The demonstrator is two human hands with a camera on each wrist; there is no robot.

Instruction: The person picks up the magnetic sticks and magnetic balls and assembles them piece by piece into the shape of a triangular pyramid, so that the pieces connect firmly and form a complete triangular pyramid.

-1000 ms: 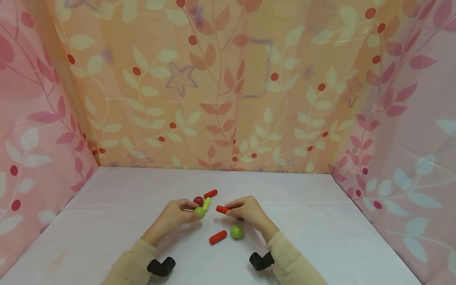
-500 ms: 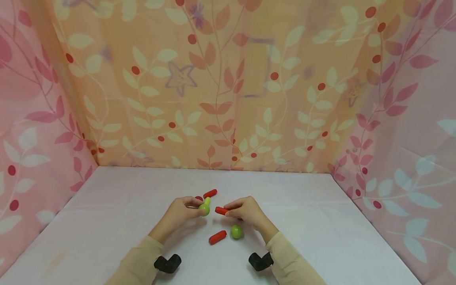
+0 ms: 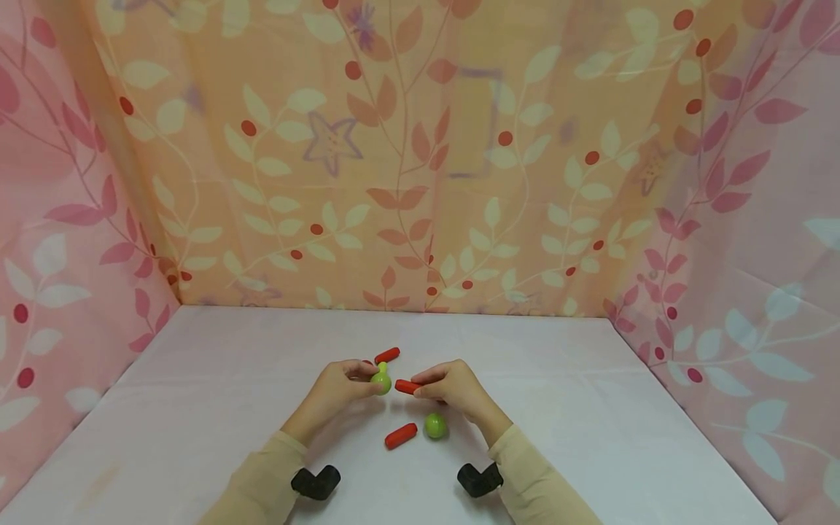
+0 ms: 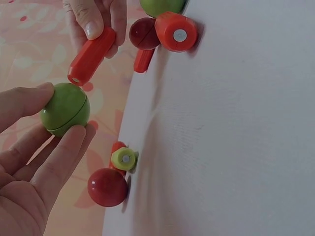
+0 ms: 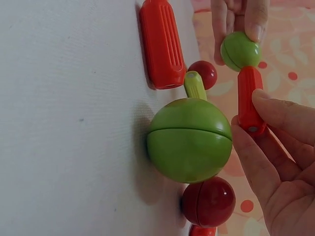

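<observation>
My left hand [image 3: 337,390] pinches a green ball [image 4: 65,109] with a groove round its middle, between thumb and fingers. Opposite it, my right hand [image 3: 459,390] pinches a red ribbed rod [image 5: 250,96] that has a metal disc in its end. In the head view a narrow gap separates the ball from the rod's tip, which points at it. Both pieces are held above the table. Behind the held ball lies a yellow-green rod [image 5: 195,84], next to a red ball [image 4: 107,187] that my left fingers mostly hide in the head view.
The white table [image 3: 558,408] bears another green ball [image 3: 435,426] and a red rod [image 3: 400,436] nearer me. Farther off lies one more red rod [image 3: 387,355]. A second red ball [image 5: 208,201] sits under my right hand. Patterned curtains [image 3: 420,160] enclose the table.
My left hand has moved slightly right with the green ball, bringing it closer to the red rod. The right hand has barely shifted.
</observation>
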